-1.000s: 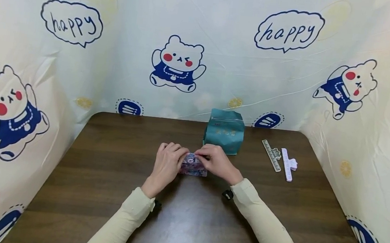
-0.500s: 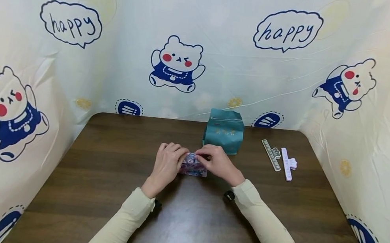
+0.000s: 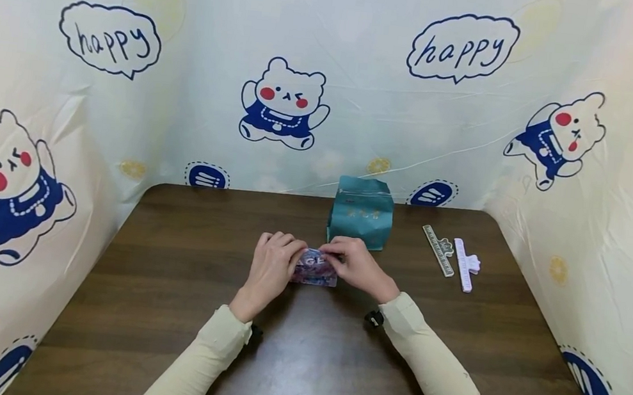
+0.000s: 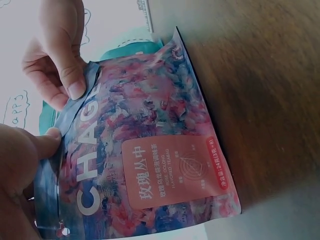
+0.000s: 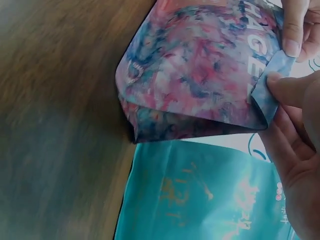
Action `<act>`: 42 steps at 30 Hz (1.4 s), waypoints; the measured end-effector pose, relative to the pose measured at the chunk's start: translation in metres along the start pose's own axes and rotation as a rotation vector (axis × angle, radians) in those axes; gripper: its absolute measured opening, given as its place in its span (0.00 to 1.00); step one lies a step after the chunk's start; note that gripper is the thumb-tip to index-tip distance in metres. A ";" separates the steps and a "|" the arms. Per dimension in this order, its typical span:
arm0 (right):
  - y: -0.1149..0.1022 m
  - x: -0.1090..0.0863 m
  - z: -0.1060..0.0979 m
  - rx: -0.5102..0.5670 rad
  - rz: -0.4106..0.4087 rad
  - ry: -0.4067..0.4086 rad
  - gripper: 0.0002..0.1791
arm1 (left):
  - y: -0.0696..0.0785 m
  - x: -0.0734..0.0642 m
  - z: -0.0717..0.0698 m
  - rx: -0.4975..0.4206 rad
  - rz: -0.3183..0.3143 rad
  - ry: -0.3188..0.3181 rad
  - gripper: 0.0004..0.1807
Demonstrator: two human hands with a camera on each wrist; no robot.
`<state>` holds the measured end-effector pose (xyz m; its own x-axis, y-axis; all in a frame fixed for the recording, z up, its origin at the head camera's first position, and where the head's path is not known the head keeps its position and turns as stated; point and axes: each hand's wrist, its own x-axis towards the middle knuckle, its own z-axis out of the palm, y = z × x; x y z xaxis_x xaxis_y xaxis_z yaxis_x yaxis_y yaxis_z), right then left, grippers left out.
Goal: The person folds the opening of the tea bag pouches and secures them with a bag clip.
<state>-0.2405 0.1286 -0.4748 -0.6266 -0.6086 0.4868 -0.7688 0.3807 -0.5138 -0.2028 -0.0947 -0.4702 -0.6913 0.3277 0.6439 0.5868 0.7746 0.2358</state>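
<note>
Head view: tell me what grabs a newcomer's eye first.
Both hands, left hand and right hand, pinch the top edge of a pink-and-blue marbled foil pouch at mid-table. Behind it stands a teal paper bag; at right lie two flat clips, one grey, one pink.

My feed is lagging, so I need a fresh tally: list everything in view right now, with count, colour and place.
Pink-and-blue printed foil tea pouch: one, table centre, between both hands.
Teal foil pouch: one, upright behind it.
Grey ruler-shaped clip: one, table right.
Pale pink sealing clip: one, beside the grey one.
Dark wooden table: one.
Bear-print cream backdrop: around three sides.
Left hand: pinches the pouch's top.
Right hand: pinches the same top edge.
</note>
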 end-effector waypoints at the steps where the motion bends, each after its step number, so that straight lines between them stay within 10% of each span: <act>1: -0.002 0.001 -0.001 -0.023 0.008 -0.008 0.09 | 0.000 0.000 0.000 0.002 0.000 -0.001 0.07; 11: -0.026 0.007 -0.017 -0.195 0.119 -0.211 0.17 | -0.001 0.000 0.000 0.016 0.009 -0.014 0.07; 42: -0.023 -0.001 -0.006 -0.249 0.100 -0.090 0.10 | 0.000 -0.003 0.004 0.016 0.045 0.067 0.06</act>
<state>-0.2230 0.1250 -0.4590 -0.6960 -0.6143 0.3718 -0.7181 0.5947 -0.3616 -0.2017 -0.0935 -0.4751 -0.6343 0.3255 0.7013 0.6095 0.7686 0.1945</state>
